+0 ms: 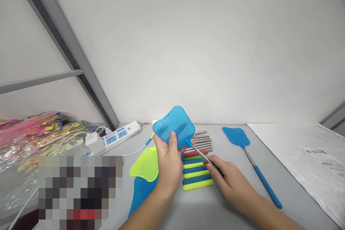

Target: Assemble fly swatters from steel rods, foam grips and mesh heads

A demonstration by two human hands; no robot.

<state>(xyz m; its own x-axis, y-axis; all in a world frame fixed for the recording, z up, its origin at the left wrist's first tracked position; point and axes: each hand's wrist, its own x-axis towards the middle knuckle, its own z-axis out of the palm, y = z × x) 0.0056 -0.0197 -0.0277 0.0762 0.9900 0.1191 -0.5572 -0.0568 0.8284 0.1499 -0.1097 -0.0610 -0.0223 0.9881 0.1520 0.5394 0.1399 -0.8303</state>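
My left hand grips a blue perforated fly swatter head, thumb on its front face. A metal rod meets the socket at the head's lower corner. My right hand is closed around the rod's lower part, where a dark grip partly shows between the fingers. Behind the hands lie several rods with coloured handles in yellow-green, blue, green and red, side by side. Under my left forearm are a yellow-green swatter head and a blue swatter head, partly hidden. A whole blue fly swatter lies to the right.
On the left stand a white power strip with plugged-in chargers and cables. Plastic-wrapped colourful items are heaped beyond it. A white plastic bag covers the table's right side. A metal frame rises at the left, before the wall.
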